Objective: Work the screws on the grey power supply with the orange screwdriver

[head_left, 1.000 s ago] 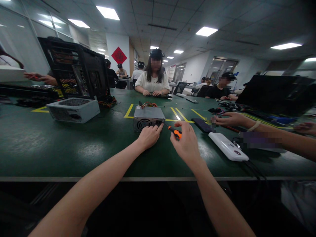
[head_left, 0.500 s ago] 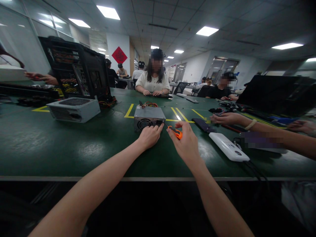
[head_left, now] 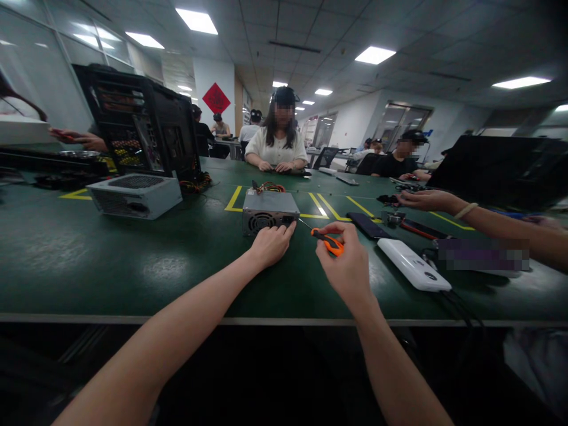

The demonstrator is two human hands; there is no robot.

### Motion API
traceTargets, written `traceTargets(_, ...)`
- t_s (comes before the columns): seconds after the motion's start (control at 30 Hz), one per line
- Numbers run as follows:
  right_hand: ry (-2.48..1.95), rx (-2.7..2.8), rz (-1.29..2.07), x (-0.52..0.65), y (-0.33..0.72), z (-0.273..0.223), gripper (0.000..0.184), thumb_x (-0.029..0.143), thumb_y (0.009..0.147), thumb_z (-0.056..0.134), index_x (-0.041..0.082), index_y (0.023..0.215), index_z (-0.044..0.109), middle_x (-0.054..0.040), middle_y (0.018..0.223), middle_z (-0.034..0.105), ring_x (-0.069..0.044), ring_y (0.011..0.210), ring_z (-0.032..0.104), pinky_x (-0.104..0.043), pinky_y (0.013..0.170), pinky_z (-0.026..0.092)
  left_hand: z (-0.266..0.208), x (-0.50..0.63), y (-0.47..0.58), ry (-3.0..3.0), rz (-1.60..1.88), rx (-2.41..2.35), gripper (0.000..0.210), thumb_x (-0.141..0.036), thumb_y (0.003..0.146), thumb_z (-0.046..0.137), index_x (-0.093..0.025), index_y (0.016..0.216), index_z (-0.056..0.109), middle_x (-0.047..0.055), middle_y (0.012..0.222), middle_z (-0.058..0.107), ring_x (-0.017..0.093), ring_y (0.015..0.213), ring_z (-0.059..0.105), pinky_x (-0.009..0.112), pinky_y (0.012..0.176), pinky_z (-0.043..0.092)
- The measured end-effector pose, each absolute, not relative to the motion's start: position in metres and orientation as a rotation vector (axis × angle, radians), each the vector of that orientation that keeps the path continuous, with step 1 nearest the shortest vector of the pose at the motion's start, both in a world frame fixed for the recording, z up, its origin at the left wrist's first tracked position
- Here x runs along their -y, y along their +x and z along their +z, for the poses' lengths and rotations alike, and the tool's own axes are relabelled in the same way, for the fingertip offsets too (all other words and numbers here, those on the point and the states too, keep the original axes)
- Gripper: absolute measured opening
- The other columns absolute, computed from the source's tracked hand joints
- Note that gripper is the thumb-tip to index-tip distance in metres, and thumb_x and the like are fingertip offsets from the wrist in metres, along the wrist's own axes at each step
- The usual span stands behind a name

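A grey computer power supply (head_left: 270, 204) stands on the green table, its fan grille and power socket facing me and its coloured cables bunched behind. Against the lower front of that unit rests my left hand (head_left: 270, 245), index finger stretched to the right corner below the socket, the other fingers partly bent; the thumb is hardly visible. My right hand (head_left: 346, 260) is closed round the handle of an orange and black screwdriver (head_left: 327, 241). The thin shaft points left, its tip close by the power supply's right front corner. Whether the tip touches it I cannot tell.
At left are another power supply (head_left: 135, 194) and an open black computer case (head_left: 137, 124). A dark phone (head_left: 367, 225) and a white power bank (head_left: 412, 264) with cables lie right. A co-worker's arm (head_left: 501, 225) reaches in from the right; another person (head_left: 276, 145) sits opposite.
My right hand has drawn the screwdriver back to the right, showing more of its shaft and handle. My left hand stays on the power supply. The co-worker's hand at right has moved slightly up and right.
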State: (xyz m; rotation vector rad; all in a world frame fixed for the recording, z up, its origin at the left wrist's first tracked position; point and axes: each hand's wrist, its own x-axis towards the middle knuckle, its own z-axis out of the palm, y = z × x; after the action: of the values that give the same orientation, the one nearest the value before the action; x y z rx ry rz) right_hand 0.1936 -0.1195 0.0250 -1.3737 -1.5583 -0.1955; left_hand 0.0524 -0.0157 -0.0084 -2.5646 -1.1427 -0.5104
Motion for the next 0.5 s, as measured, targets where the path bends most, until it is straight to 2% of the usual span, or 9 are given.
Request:
traceTargets(0.13,-1.376,1.429,-0.180,0.136,0.196,0.018,0.020,0.022,0.076,0.055,0.021,0.096,0.050,-0.0001,0.081,0.058,-0.012,0.063,0.054,-0.028,0.062,0.044,0.001,0.010,0.039,-2.614,-0.811,1.291,0.040,-0.024,0.091,0.032,-0.021,0.130,0.041,0.008,0.112,0.059,0.018,0.092,0.059,0.027,0.074,0.044)
traceTargets(0.2,-1.380,1.401,-0.150,0.143,0.196,0.011,0.019,0.024,0.077,0.055,0.021,0.095,0.051,0.0020,0.074,0.055,-0.011,0.058,0.051,-0.026,0.058,0.043,0.003,0.005,0.028,-2.692,-0.920,1.335,0.033,-0.024,0.090,0.036,-0.021,0.117,0.054,0.006,0.110,0.059,0.017,0.091,0.059,0.027,0.075,0.045)
traceTargets(0.27,-1.386,1.391,-0.126,0.148,0.194,0.004,0.019,0.025,0.077,0.056,0.020,0.095,0.052,0.0033,0.070,0.053,-0.010,0.055,0.049,-0.026,0.056,0.042,0.002,-0.002,0.017,-2.852,-0.838,1.280,0.026,-0.024,0.086,0.042,-0.020,0.101,0.063,0.005,0.100,0.061,0.017,0.087,0.058,0.027,0.076,0.045)
traceTargets(0.33,-1.380,1.390,-0.106,0.151,0.193,-0.001,0.019,0.025,0.077,0.056,0.020,0.095,0.052,0.0030,0.071,0.053,-0.010,0.055,0.049,-0.026,0.056,0.042,-0.003,-0.007,0.010,-2.967,-0.713,1.209,0.023,-0.025,0.084,0.046,-0.020,0.094,0.067,0.005,0.094,0.061,0.016,0.085,0.058,0.027,0.077,0.044)
traceTargets(0.5,-1.372,1.394,-0.070,0.153,0.188,-0.010,0.018,0.025,0.078,0.055,0.020,0.095,0.052,0.0017,0.073,0.055,-0.011,0.056,0.050,-0.028,0.057,0.044,-0.012,-0.009,0.014,-2.950,-0.602,1.223,0.025,-0.029,0.084,0.050,-0.023,0.103,0.065,0.005,0.101,0.058,0.016,0.092,0.057,0.026,0.082,0.043)
